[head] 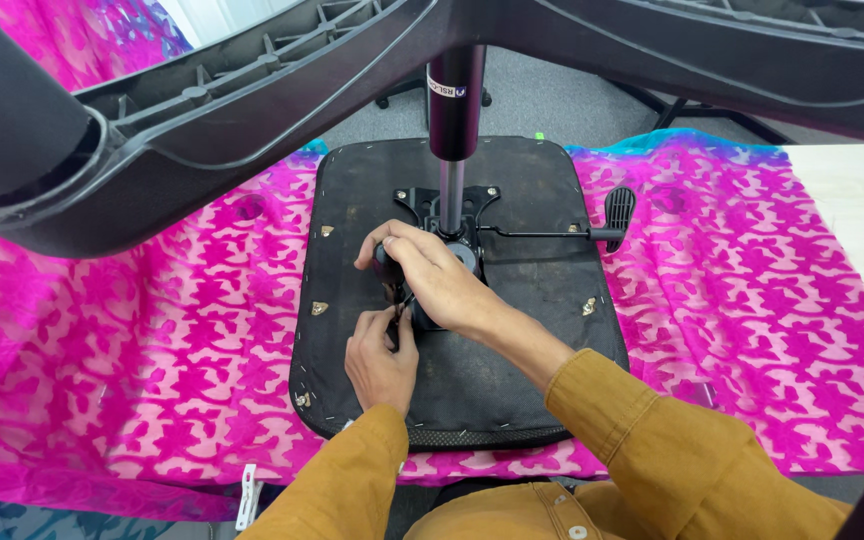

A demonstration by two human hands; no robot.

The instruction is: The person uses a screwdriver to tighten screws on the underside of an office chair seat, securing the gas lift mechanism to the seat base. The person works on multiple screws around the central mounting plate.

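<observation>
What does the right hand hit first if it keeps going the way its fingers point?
Probably the black round knob on the seat mechanism: the right hand points up-left and its fingers already seem wrapped over it. Depth is unclear, so contact is not certain.

The right hand (430, 275) covers the knob under the seat (512, 390), so what its fingers grip cannot be told; the small tool in the left hand (380, 358) is mostly hidden; the chair base (252, 100) runs off the top edge
</observation>
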